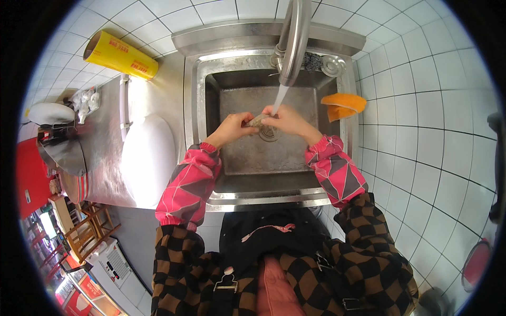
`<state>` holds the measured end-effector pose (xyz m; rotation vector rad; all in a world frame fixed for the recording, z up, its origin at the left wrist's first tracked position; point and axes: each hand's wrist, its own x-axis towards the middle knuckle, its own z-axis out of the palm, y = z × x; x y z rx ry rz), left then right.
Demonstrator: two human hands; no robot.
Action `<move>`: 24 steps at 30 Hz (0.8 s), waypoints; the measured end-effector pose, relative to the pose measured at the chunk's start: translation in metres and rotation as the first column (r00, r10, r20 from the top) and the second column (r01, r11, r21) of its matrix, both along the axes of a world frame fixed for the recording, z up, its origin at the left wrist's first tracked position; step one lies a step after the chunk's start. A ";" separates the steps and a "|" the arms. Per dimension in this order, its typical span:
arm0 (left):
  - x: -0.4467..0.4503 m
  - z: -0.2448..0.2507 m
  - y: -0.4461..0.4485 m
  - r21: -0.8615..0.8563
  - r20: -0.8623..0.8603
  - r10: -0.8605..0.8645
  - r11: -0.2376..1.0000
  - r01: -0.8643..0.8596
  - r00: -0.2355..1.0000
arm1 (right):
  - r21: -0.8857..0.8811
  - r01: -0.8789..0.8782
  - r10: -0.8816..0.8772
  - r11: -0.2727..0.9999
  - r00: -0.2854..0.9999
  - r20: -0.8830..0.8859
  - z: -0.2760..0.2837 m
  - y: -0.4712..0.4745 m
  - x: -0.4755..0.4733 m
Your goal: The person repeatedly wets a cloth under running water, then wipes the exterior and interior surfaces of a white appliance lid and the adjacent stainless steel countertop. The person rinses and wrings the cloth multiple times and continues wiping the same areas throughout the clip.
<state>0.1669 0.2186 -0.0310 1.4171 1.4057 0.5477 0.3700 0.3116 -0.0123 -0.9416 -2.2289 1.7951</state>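
Note:
Both of my hands meet over the stainless-steel sink, above its drain strainer. My left hand pinches one end of a small, pale brownish item whose kind I cannot tell. The other end is between the thumb and fingers of my right hand. Water runs from the metal faucet onto my right hand's fingers, beside the item. Pink and grey patterned sleeve covers are on both forearms.
An orange cloth hangs over the sink's right rim. Behind it are a dark scouring pad and a round metal strainer. On the left counter lie a yellow roll and a large white rounded object. A tiled wall stands at right.

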 end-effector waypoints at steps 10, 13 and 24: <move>-0.016 -0.046 -0.019 0.193 -0.284 0.320 0.943 -0.272 0.904 | 0.426 0.279 -0.345 0.861 0.935 0.086 0.001 -0.002 0.040; 0.001 -0.028 -0.011 0.163 0.013 0.301 0.940 -0.299 0.954 | 0.346 0.192 -0.246 0.918 0.962 0.121 0.005 -0.005 0.044; 0.055 0.036 0.017 0.303 0.114 0.360 0.875 -0.378 0.926 | -0.244 0.543 -0.595 0.803 0.715 -0.368 -0.022 -0.031 0.015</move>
